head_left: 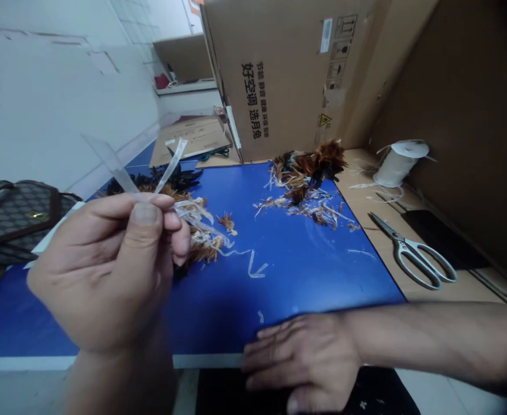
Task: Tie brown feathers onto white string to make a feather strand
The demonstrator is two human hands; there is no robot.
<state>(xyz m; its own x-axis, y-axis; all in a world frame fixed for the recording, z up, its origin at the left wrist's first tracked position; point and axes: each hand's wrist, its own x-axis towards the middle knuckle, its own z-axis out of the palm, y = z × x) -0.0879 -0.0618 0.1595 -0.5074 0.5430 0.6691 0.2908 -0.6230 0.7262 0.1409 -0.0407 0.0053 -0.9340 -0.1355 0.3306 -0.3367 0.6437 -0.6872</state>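
My left hand (119,259), raised over the blue mat (218,311), pinches a translucent ribbon (173,164) between thumb and forefinger. Two ends of the ribbon stick up above the fingers in a V. Behind that hand lie brown and black feathers (205,251) mixed with whitish strips, partly hidden by it. My right hand (300,360) rests flat at the front edge of the mat, fingers stretched out, holding nothing. A small clear scrap (260,316) lies just beyond its fingers, and a folded strip (255,268) lies farther back.
A second feather pile (305,178) lies at the back right. Metal scissors (413,253) and a spool of white ribbon (398,164) are on the wooden surface at right. Large cardboard boxes (292,86) stand behind. A patterned bag (23,216) sits at left.
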